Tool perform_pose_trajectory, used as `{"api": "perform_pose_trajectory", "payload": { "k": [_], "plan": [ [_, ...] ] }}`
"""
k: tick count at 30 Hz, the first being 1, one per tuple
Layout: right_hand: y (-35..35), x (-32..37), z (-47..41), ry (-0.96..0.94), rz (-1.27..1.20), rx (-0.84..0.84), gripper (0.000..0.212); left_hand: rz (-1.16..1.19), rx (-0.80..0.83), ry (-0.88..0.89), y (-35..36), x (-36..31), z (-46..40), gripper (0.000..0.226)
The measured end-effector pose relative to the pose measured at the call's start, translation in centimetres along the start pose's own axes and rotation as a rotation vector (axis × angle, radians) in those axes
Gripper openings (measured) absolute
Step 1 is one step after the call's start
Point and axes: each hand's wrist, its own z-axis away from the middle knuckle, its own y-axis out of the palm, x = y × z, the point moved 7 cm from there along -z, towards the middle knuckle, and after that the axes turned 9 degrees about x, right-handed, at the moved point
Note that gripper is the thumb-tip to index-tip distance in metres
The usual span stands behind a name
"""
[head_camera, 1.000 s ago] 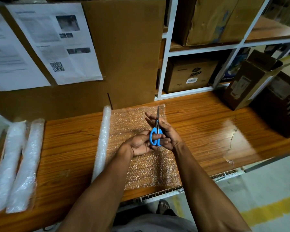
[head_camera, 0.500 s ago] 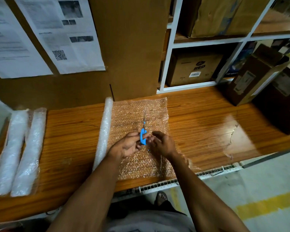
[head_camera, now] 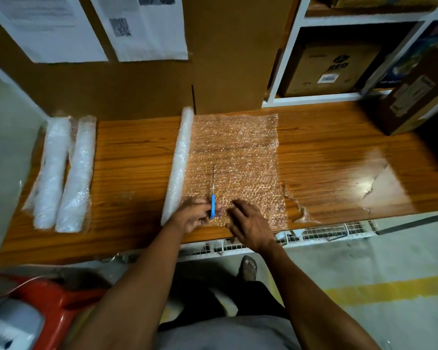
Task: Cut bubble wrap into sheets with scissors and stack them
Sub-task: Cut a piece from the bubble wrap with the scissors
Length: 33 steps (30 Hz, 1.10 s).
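On the wooden bench (head_camera: pixel 326 152) lies clear, knobbly bubble wrap (head_camera: pixel 238 152); left hand (head_camera: pixel 192 215) pinches blue-handled scissors (head_camera: pixel 213 198), right hand (head_camera: pixel 248 221) presses flat, fingers spread; a box (head_camera: pixel 331 69) reads "RED".

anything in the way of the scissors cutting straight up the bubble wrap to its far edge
Nothing visible. The scissors, held in the left hand, point up the flat bubble wrap; the roll lies beside that line on the left, and the right hand rests on the right.
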Motion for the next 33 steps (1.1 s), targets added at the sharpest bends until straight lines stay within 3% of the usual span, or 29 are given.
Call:
{"api": "perform_pose_trajectory", "payload": {
  "k": [3,10,22,27,33],
  "plan": [
    [-0.2,0.3,-0.3,-0.001,0.035,0.006,0.039,0.023,-0.01,0.004,0.0,0.8,1.3,0.019],
    [-1.0,0.6,-0.4,0.059,-0.007,-0.008,0.047,0.027,0.039,0.001,0.4,2.4,4.4,0.024],
    [-2.4,-0.3,-0.9,0.076,-0.148,-0.005,0.022,-0.004,0.287,-0.173,3.7,8.3,8.4,0.041],
    [-2.2,-0.3,-0.7,0.071,-0.165,-0.007,0.022,0.034,0.237,-0.256,4.9,10.6,9.3,0.033],
    [-1.8,-0.5,-0.1,0.06,-0.172,0.005,0.019,0.074,0.099,-0.236,5.3,10.5,8.7,0.03]
  ]
}}
